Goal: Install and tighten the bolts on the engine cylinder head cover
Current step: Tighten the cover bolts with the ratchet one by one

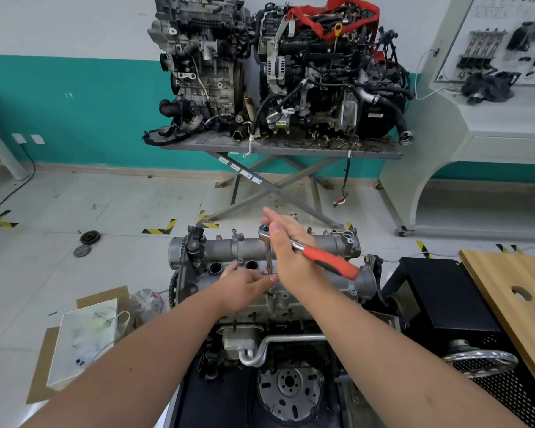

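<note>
Two spare engines (278,69) sit on a scissor-leg table (278,149) against the wall

No legible text; stand (291,149) stickers, wall board (507,41) too blurry.
</note>
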Tool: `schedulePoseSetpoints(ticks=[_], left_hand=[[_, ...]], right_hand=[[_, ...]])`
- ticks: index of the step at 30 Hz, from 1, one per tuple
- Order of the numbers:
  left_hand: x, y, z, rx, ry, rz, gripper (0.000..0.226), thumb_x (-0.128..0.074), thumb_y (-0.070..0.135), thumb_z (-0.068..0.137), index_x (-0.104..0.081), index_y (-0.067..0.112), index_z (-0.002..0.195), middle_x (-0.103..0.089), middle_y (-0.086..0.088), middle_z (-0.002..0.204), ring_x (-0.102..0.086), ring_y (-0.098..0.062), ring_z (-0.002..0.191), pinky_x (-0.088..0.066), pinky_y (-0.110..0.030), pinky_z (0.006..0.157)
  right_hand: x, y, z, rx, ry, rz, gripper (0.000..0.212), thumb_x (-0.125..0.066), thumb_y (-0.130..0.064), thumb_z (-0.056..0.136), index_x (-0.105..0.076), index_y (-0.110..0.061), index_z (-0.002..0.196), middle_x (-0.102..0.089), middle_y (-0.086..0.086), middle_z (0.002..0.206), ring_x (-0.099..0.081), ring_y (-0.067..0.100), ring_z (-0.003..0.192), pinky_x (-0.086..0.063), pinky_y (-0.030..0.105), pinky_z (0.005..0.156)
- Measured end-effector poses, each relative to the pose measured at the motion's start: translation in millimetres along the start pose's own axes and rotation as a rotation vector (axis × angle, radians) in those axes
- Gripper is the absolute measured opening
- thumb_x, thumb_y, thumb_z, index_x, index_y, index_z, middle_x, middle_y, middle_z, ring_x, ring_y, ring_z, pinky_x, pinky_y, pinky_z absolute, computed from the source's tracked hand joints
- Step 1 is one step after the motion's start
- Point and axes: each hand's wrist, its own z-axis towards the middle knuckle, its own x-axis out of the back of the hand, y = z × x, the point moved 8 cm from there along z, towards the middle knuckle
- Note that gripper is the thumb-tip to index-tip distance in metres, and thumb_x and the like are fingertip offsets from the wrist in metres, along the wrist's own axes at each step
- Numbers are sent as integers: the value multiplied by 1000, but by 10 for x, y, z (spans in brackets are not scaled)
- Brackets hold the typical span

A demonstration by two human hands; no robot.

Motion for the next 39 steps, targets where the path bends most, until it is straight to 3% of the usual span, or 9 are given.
schedulePoseSetpoints(ticks=[4,8,12,17,22,26,29,32,39], left_hand=[[-30,-32,33,9,-16,0,87,-17,82,83,-71,17,103,-70,3,86,-43,4,115,12,-40,122],[-19,-34,37,30,3,-11,73,-23,76,92,-70,20,100,-64,5,97,-42,2,108,17,-26,111],[0,-3,28,12,15,23,57,-31,66,98,-73,28,110,-56,9,102,-46,-7,123,15,-26,112],[-4,8,24,7,10,-1,56,-32,65,98,-73,27,94,-72,-6,114,-49,1,122,11,-36,122],[10,0,21,23,15,-8,46,-33,60,101,-60,35,73,-61,9,74,-54,1,112,7,-40,124],[12,10,12,17,11,-23,44,-37,60,100,-63,44,68,-62,17,72,-49,-5,125,9,-42,123],[20,13,19,6,19,-19,41,-37,61,99,-67,42,79,-69,11,85,-48,0,125,11,-40,123],[15,16,12,10,13,-31,39,-39,60,99,-66,42,77,-62,15,68,-55,6,110,9,-41,123],[44,52,-26,29,37,-20,43,-36,60,100,-72,36,97,-65,9,70,-52,3,116,11,-37,122]], right_hand=[[-86,179,-29,-284,-8,319,24,-48,-43,100,-71,-42,105,-75,-5,104,-70,13,102,-56,30,86],[-222,263,31,-597,-75,692,28,-45,-25,104,-67,-17,88,-74,3,84,-71,16,82,-49,25,71],[-152,268,118,-820,-245,570,25,-54,-23,98,-52,-17,74,-60,3,59,-56,17,53,-40,30,67],[-197,146,284,-740,-350,241,22,-63,-25,98,-55,-15,81,-60,1,59,-54,14,53,-48,31,66],[-381,238,174,-710,-274,765,23,-39,-18,105,-58,-6,103,-64,8,71,-54,18,64,-44,29,70],[-384,256,161,-710,-355,820,33,-30,-14,99,-59,-4,111,-62,7,73,-51,16,63,-43,26,66],[-367,247,158,-720,-382,733,31,-32,-13,98,-60,-4,108,-60,6,69,-49,16,60,-38,28,64],[-366,258,168,-773,-341,690,20,-36,-10,95,-56,-10,95,-59,5,66,-49,16,54,-38,29,61],[-208,301,127,-722,11,752,30,-57,1,92,-50,-21,73,-70,1,74,-63,11,58,-45,27,58]])
